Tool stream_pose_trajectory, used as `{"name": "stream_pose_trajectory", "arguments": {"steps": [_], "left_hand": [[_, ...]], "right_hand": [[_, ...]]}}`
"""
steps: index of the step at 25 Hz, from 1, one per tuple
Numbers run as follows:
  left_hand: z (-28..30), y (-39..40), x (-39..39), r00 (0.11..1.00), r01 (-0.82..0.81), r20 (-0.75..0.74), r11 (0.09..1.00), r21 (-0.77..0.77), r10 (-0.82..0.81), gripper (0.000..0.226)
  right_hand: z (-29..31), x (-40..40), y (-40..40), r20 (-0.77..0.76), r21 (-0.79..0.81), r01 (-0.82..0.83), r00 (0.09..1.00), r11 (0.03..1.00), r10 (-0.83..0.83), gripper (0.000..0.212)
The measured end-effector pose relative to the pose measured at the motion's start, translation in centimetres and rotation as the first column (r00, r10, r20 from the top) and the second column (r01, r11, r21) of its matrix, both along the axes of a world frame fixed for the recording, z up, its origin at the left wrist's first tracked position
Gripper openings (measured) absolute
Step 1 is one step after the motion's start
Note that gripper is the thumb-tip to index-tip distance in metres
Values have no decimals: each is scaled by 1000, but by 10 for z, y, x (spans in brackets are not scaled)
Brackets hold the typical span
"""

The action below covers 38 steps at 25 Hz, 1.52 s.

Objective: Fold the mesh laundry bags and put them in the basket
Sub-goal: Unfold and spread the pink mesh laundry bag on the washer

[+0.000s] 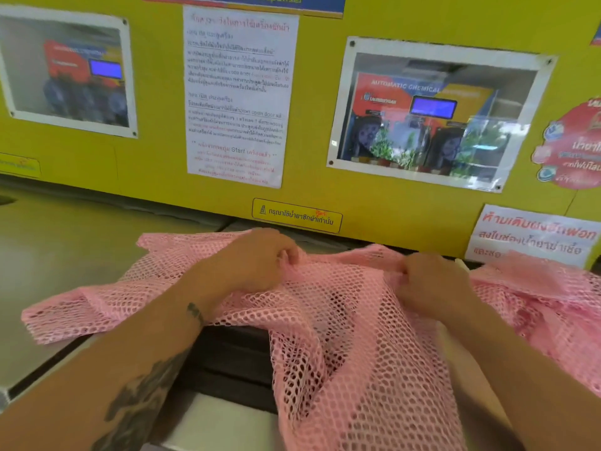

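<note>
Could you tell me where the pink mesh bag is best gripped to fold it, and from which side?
Probably along its far edge, from above. The mesh bag lies spread on the counter, its near part hanging over the front, so the far edge is the reachable straight line. The left hand and right hand already pinch that edge, set apart.
</note>
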<state>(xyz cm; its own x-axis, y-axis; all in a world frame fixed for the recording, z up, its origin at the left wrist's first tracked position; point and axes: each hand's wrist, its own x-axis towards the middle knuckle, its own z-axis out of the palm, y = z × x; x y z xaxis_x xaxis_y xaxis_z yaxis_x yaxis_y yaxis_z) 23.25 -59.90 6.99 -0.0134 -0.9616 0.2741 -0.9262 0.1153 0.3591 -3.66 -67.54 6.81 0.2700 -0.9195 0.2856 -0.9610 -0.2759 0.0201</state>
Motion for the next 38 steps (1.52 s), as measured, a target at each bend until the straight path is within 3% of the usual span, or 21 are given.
{"name": "stream_pose_trajectory", "arguments": {"steps": [3, 5, 7, 9, 11, 14, 17, 20, 22, 23, 25, 27, 30, 31, 32, 34, 35, 37, 38], "left_hand": [[7, -4, 6, 994, -97, 7, 944, -315, 105, 43], [10, -8, 5, 991, -123, 2, 893, -433, 137, 43], [4, -11, 0, 989, -95, 89, 964, -250, 120, 52], [-11, -13, -5, 969, -99, 239, 982, 161, 59, 68], [-20, -14, -6, 954, -125, 301, 916, 381, 6, 74], [-12, -12, -4, 968, -127, 247, 941, 313, 48, 67], [-6, -8, -12, 955, -127, 279, 988, 85, 98, 44], [0, -3, -21, 941, -89, 308, 983, -163, 137, 28], [4, 2, -21, 969, -9, 244, 991, -132, 42, 10], [6, 6, -22, 985, 63, 164, 998, -22, -59, 11], [7, 14, -26, 972, 226, -98, 966, 127, -214, 35], [10, 11, -27, 957, 209, -205, 978, 4, -204, 25], [12, -3, -17, 981, -8, -190, 966, -259, -42, 17], [8, -8, -11, 989, -46, -150, 965, -258, 8, 22], [3, -13, -5, 996, -72, -68, 980, -185, 60, 32], [-5, -16, 5, 980, -112, 175, 987, 111, 92, 61], [-7, -15, 9, 972, -133, 220, 960, 247, 78, 69], [-8, -15, 15, 984, -120, 162, 941, 318, 70, 59], [-8, -16, 18, 989, -103, 127, 957, 273, 70, 40]], "right_hand": [[1, -5, 2, -37, -97, 41, 998, 994, -44, 35], [0, -2, 5, 102, -185, -88, 989, 979, 109, 44], [-3, 6, 8, 247, -144, -316, 906, 938, 343, 45], [-11, 16, 5, 303, 100, -456, 861, 885, 409, 50], [-17, 16, -4, 156, 353, -289, 956, 890, 248, 65], [-11, 10, -13, -13, 406, 9, 1000, 914, -5, 90], [-10, 12, -4, 10, 235, -19, 1000, 972, 18, 83], [-8, 10, -2, 359, 53, -316, 891, 947, 277, 62], [-6, 10, -6, 455, 66, -369, 838, 927, 301, 55], [-6, 10, -11, 394, 118, -311, 886, 943, 243, 51], [-9, 8, -19, 190, 225, -100, 980, 969, 57, 46], [-1, 9, -24, 43, 260, 80, 995, 962, -95, 36], [14, 19, -29, -41, 5, 69, 997, 998, -69, 25], [15, 26, -30, 1, -43, -19, 1000, 999, 19, 30], [14, 34, -30, 80, 10, -135, 988, 991, 134, 40], [5, 50, -26, 222, 251, -304, 942, 919, 251, 54], [-2, 54, -24, 199, 315, -323, 942, 892, 271, 53], [-7, 52, -30, 197, 191, -294, 946, 937, 257, 35], [-3, 49, -33, 252, 73, -247, 942, 966, 222, 24]]}}
